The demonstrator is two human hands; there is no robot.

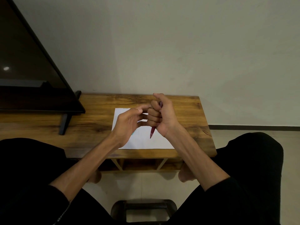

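Gripping the red pen (152,131) in our right hand (163,116), over the paper (146,142), we think it is light, hard and slippery; its middle holds best. Our left hand (128,125) touches that fist; we cannot tell if it holds anything.

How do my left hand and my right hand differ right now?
The right hand is curled in a fist round a red pen, tip pointing down at the paper; the left hand has loosely stretched fingers, its index reaching the right fist. The right hand stands upright; the left lies flatter. Both hover over the paper.
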